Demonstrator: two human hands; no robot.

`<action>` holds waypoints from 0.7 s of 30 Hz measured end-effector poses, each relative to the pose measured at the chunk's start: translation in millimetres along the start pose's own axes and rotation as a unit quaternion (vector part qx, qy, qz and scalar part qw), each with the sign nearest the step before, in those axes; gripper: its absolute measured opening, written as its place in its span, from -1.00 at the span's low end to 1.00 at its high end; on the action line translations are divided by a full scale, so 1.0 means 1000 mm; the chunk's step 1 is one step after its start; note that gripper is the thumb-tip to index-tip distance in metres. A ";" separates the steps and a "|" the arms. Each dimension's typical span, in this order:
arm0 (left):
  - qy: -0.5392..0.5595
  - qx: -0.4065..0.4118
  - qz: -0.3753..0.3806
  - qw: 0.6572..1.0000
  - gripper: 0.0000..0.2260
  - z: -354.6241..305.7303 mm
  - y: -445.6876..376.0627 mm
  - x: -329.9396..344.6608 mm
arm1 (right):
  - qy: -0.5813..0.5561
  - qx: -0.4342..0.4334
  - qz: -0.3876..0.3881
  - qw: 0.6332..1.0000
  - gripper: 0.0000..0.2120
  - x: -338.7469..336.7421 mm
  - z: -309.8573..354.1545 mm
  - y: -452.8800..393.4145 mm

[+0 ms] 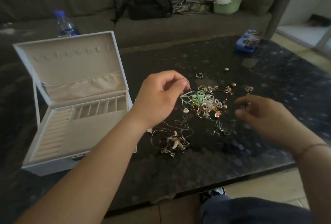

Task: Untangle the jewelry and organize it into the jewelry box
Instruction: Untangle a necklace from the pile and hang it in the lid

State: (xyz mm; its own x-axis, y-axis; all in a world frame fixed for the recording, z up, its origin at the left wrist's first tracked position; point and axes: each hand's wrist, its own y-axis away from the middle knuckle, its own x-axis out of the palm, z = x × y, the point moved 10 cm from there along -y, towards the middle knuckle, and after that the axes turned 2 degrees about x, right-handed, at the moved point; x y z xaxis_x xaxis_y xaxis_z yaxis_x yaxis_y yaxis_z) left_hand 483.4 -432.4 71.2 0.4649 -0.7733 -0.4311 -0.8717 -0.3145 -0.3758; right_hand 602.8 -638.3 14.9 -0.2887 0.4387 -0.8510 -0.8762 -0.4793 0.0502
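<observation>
A left hand (161, 95) pinches a thin silver chain (184, 116) above tangled jewelry (206, 104) on a glossy black table (250, 134); the blurred right hand (259, 114) grips another strand, beside the open, cream-lined jewelry box (78, 98).

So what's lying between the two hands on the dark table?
Head view: the tangled pile of green ribbon, pearls and gold jewelry lies between left hand and right hand.

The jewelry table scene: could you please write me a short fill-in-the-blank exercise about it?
1. The lid of the white jewelry box stands ____.
2. The left hand pinches a thin chain above the tangled pile, whose ribbon is ____ in colour.
3. The plastic bottle behind the box has a ____ cap.
4. The black backpack rests on the ____.

Missing words: open; green; blue; sofa
</observation>
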 end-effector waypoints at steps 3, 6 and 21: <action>-0.013 0.011 -0.015 1.000 -0.81 -0.012 -0.008 -0.018 | 0.059 -0.032 -0.029 0.997 -0.62 -0.021 0.016 0.001; -0.046 0.050 -0.030 0.997 -0.82 -0.033 -0.016 -0.033 | 0.082 -0.064 -0.064 0.992 -0.53 -0.049 0.040 0.001; 0.061 -0.039 -0.011 0.997 -0.81 -0.077 -0.028 -0.062 | -0.582 -0.200 -0.001 0.788 -0.67 -0.101 0.170 0.005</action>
State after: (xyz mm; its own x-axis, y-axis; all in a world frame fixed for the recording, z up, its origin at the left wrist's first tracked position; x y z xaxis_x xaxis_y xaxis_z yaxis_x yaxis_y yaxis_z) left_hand 466.4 -418.0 171.8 0.4661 -0.8256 -0.3180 -0.8730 -0.3708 -0.3170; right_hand 561.7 -555.8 189.8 -0.6498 0.7285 0.2168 -0.7525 -0.5764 -0.3187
